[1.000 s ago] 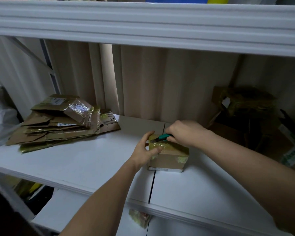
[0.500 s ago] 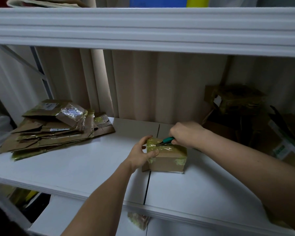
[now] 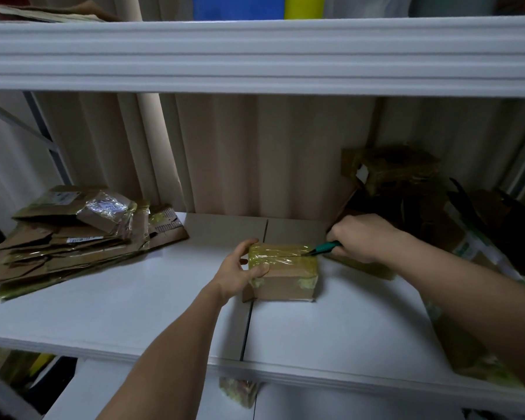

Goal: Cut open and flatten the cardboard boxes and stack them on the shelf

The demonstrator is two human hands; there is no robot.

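Small brown cardboard box wrapped in yellowish clear tape [image 3: 284,269] sat on the white shelf board [image 3: 119,304], near the middle seam. Left hand [image 3: 240,269] gripped its left end, thumb over the top. Right hand [image 3: 362,237] was closed round a green-handled cutter [image 3: 325,247], tip at the right end of the top tape seam. Judgement: keep the blade shallow and run it along the seam away from the left fingers — hold the box down firmly. Stack of flattened brown cardboard [image 3: 73,234] lay well apart, at left.
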